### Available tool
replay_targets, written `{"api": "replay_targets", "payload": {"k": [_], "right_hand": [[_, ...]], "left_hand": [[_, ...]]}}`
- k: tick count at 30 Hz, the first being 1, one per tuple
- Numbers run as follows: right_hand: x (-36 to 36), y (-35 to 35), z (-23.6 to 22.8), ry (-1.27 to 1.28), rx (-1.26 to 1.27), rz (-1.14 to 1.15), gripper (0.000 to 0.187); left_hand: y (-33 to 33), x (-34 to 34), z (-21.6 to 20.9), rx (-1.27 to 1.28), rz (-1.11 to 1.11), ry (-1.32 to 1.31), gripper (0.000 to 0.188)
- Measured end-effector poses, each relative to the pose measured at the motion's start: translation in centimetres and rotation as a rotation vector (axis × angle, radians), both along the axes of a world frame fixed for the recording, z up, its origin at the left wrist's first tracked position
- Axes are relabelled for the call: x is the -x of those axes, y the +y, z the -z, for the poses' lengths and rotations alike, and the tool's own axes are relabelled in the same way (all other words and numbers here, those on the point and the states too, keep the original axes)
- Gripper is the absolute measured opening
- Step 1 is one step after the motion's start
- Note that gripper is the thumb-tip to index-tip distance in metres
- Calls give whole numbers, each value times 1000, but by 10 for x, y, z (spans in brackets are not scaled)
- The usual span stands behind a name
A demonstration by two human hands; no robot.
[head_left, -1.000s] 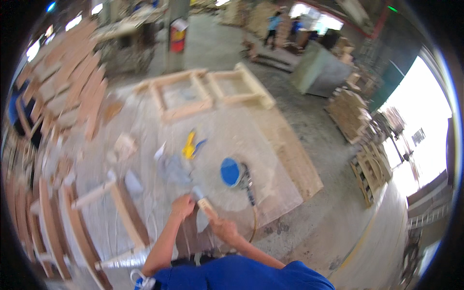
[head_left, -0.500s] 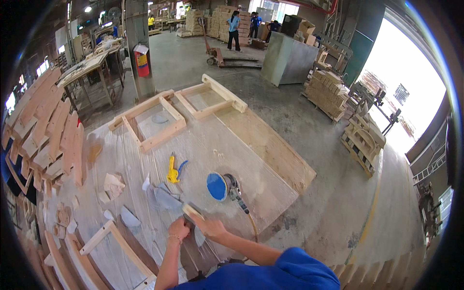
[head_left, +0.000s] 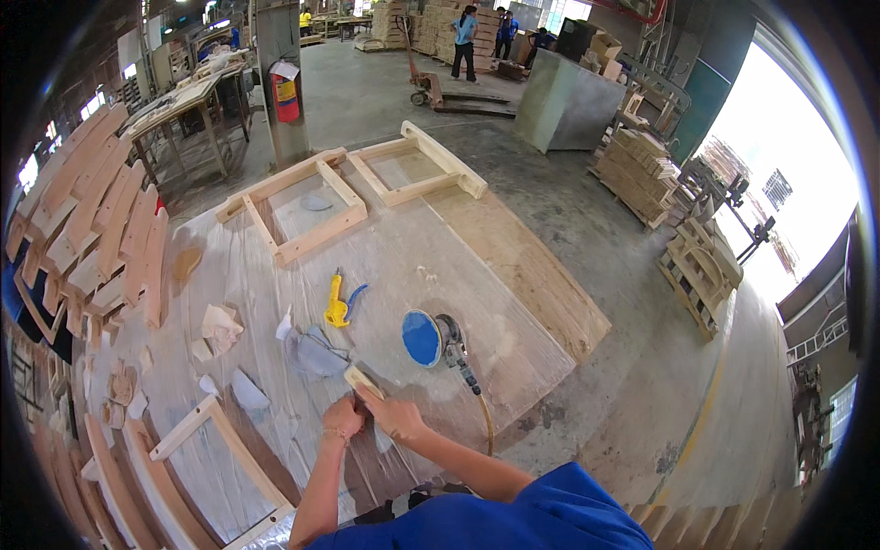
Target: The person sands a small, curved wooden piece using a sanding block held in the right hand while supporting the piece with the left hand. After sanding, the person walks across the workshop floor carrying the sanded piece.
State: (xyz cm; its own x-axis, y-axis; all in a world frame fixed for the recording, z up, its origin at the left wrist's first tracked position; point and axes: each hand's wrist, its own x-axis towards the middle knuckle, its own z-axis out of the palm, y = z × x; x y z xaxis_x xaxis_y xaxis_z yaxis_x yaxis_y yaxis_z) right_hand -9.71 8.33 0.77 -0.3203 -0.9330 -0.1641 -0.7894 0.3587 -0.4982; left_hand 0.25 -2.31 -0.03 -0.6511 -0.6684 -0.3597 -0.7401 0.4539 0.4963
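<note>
My right grip (head_left: 396, 417) is closed around a pale wooden piece (head_left: 363, 380) at the lower middle of the frame. My left grip (head_left: 344, 418) curls right beside it; whether it holds anything, I cannot tell. I'd want firm, even pressure, the piece steady over the counter (head_left: 390, 261), and my forearm clear of the sander's hose (head_left: 486, 420) to the right.
</note>
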Motion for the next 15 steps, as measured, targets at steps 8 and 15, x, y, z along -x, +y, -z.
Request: {"api": "replay_targets", "payload": {"k": [8,15], "right_hand": [[-6,36,-12,20,-50,-133,58],[-21,41,8,-31,-29,-82,55]], "left_hand": [[-17,-15,17,-65,7,-74,27],[-12,-25,15,29,-85,44,27]]}}
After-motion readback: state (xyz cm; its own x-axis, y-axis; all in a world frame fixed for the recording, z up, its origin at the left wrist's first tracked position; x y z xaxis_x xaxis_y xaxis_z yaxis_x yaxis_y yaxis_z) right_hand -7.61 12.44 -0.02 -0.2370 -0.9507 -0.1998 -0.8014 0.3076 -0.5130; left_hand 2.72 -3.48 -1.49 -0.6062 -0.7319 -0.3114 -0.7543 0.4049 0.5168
